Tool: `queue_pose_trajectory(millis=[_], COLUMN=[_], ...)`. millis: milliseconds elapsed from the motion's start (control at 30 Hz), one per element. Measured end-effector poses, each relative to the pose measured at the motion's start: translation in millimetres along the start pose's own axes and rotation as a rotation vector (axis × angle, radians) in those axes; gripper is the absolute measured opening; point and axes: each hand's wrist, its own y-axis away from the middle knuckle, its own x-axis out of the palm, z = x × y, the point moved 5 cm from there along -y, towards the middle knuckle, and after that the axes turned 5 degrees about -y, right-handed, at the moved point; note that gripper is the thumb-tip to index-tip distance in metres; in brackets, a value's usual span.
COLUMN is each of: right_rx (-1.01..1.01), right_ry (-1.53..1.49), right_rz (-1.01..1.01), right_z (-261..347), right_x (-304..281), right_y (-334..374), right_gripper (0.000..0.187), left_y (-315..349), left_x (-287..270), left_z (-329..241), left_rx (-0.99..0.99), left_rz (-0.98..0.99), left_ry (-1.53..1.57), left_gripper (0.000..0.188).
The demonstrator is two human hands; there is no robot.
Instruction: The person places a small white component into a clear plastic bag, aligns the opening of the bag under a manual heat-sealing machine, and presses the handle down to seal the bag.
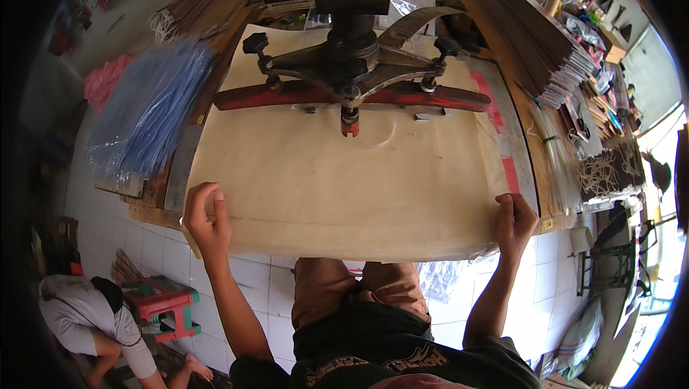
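A large tan sheet [323, 181] lies on the bench below a metal press frame [352, 66]. The frame has black knobs and a long red bar [287, 95] spanning the sheet's far part. My left hand [208, 220] is at the near left edge of the sheet, its fingers curled round and the thumb raised a little apart from the index finger. At the near right edge my right hand [515, 222] is closed, thumb against the bent fingers. What lies under the curled fingers is partly hidden. Small metal pieces [422, 117] rest near the bar.
Blue plastic-wrapped strips [154, 109] lie to the left, beside a pink bundle [106, 80]. A stack of brown folded bags [535, 37] and clear strips [560, 159] sit on the right. A person [93, 317] crouches at lower left near a red-green stool [163, 310].
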Motion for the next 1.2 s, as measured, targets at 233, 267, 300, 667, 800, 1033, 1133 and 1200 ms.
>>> queue_pose_trajectory(millis=[233,267,300,667,800,1033,1133,1200], right_rx=[0.026,0.022,0.019,0.016,0.024,0.034,0.026,0.027], right_ry=[-0.011,-0.013,-0.012,-0.017,-0.013,0.007,0.007,0.009], right_rz=[0.013,0.015,0.013,0.014,0.02,0.023,0.017,0.018], right_z=[-13,-13,-12,-12,-8,-6,-5,-6], right_x=[-2,-2,-2,-4,-2,-3,-2,-2], right_y=[3,3,3,2,2,1,2,2], right_gripper=[0.023,0.024,0.025,0.024,0.023,0.024,0.024,0.024], left_y=[-1,0,0,-1,-1,1,0,0], left_x=[1,0,0,1,-1,1,1,1], left_z=[1,2,2,0,-3,4,3,3], left_rx=[-0.006,-0.01,-0.014,-0.019,-0.018,-0.022,-0.023,-0.021], left_rz=[0.009,0.01,0.012,0.016,0.0,0.009,0.012,0.01], left_ry=[0.019,0.014,0.013,0.01,0.004,0.009,0.012,0.017], left_gripper=[0.013,0.013,0.013,0.014,0.012,0.016,0.015,0.015])
